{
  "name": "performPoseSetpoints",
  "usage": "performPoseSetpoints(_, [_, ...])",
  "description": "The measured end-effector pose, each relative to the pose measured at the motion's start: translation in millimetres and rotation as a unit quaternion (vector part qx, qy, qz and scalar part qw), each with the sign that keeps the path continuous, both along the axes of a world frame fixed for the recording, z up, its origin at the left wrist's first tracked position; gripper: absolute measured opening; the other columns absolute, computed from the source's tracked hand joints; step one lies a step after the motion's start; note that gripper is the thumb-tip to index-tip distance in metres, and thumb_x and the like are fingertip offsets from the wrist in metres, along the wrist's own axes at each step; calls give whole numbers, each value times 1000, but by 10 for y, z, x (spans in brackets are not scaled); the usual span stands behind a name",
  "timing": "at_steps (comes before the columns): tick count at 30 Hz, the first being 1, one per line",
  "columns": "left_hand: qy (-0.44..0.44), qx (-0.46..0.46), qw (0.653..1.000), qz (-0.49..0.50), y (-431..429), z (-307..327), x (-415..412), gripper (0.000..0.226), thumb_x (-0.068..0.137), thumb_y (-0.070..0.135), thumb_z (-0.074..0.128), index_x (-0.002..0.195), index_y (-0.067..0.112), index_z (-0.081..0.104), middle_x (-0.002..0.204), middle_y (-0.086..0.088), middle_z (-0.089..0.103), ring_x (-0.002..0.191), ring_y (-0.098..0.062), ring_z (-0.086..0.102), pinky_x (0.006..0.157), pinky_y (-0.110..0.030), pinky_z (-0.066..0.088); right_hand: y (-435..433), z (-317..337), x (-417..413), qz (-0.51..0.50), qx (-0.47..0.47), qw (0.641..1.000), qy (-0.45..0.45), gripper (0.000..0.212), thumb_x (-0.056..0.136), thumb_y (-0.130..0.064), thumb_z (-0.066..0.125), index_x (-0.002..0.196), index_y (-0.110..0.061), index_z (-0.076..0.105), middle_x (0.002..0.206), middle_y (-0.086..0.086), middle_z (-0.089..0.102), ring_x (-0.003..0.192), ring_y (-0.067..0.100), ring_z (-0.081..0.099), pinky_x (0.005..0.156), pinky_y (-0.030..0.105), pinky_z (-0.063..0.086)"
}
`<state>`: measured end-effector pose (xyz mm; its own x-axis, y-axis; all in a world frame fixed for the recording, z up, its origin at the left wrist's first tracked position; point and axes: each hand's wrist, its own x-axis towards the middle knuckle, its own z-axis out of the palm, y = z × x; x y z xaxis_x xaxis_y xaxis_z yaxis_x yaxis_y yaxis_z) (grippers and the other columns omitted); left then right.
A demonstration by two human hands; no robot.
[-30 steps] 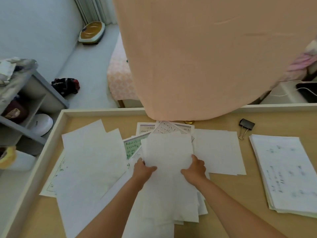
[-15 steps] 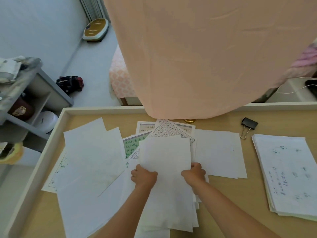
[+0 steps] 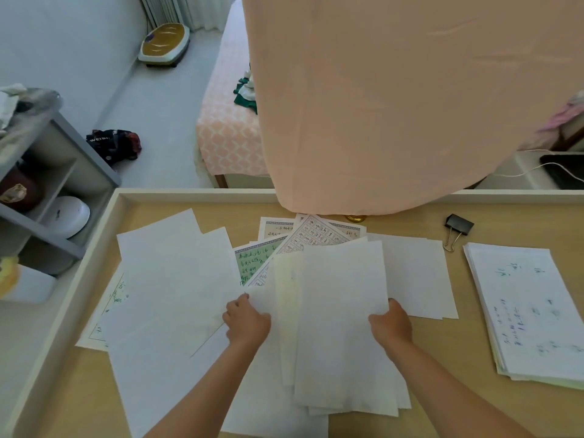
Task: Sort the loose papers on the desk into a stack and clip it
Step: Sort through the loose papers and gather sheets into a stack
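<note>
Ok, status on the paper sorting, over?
Left hand and right hand grip a bundle of sheets by its edges. Loose papers fanned over the desk, binder clip untouched far right. Nothing blocking.

Your left hand (image 3: pixel 248 322) and right hand (image 3: pixel 392 325) sit at the near middle of the desk (image 3: pixel 455 349), one at each side edge of the bundle of sheets (image 3: pixel 341 327) between them. Left of the bundle, loose papers (image 3: pixel 170 279) overlap across the desk's left half; behind it, printed sheets (image 3: pixel 303 238) fan toward the far rim — partly under a hanging cloth (image 3: pixel 395 105). Just right lies a single sheet (image 3: pixel 417 273), farther right a stack (image 3: pixel 531 311) — the binder clip (image 3: pixel 458 226) behind its far left corner
</note>
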<state>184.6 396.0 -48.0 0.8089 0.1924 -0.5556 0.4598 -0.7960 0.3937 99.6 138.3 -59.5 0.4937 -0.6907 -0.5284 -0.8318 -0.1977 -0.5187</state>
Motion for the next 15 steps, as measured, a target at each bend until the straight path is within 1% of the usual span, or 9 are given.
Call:
performPoseSetpoints(2, [26,-39,998,45,41,-20,9,72,81,19,66,144,13,33,141,-14,32,128,-35,34,96,-45,42,19,11,-2,5,32,999,-10,26,81,-2,58,103,-14,56,96,6,66,82,26,65,63,30,53])
performPoseSetpoints(3, [41,-62,995,69,54,-16,20,70,79,18,67,141,11,34,139,-15,34,122,-35,40,93,-43,45,48,11,4,6,58,998,-17,27,80,-2,60,104,-14,57,95,5,66,80,23,65,61,28,52])
performPoseSetpoints(5, [61,-129,984,110,83,-9,43,60,81,16,68,132,8,38,128,-14,44,99,-28,53,81,-38,50,137,37,33,23,91,995,-27,28,81,-4,65,105,-15,57,95,2,66,78,17,64,57,25,50])
performPoseSetpoints(6, [69,-160,978,112,100,-10,43,54,82,16,67,128,7,41,121,-12,52,89,-23,55,77,-35,50,190,46,48,35,101,994,-30,29,81,-5,67,105,-16,55,95,0,65,78,14,62,57,23,48])
performPoseSetpoints(8, [74,-186,977,69,138,-42,31,43,86,18,66,125,8,52,109,-7,62,87,-22,60,76,-32,49,275,25,67,58,114,992,-23,32,83,-5,67,107,-19,52,94,-3,61,79,13,59,57,21,45])
performPoseSetpoints(10, [71,-202,975,52,164,-49,4,27,90,18,61,116,11,62,100,-4,67,87,-23,63,75,-32,50,327,-7,67,79,112,991,-4,34,85,-1,61,112,-18,50,95,-2,59,80,13,57,58,21,44])
performPoseSetpoints(12, [55,-237,966,86,179,-5,-10,14,92,15,54,99,13,65,92,-5,67,79,-20,61,71,-32,49,329,-49,46,81,105,991,9,36,85,0,57,118,-14,52,97,1,60,80,15,57,58,23,45])
performPoseSetpoints(13, [40,-246,962,111,187,16,-7,14,92,14,50,93,12,64,92,-7,67,77,-20,59,70,-32,48,314,-64,32,75,100,992,9,37,86,-1,57,121,-12,53,99,2,61,81,17,59,58,24,46])
performPoseSetpoints(15, [17,-248,957,149,226,23,3,19,95,15,45,93,11,63,97,-9,66,78,-20,59,68,-32,47,261,-71,5,67,83,994,3,43,87,-5,57,129,-11,51,110,6,63,91,23,62,65,27,49])
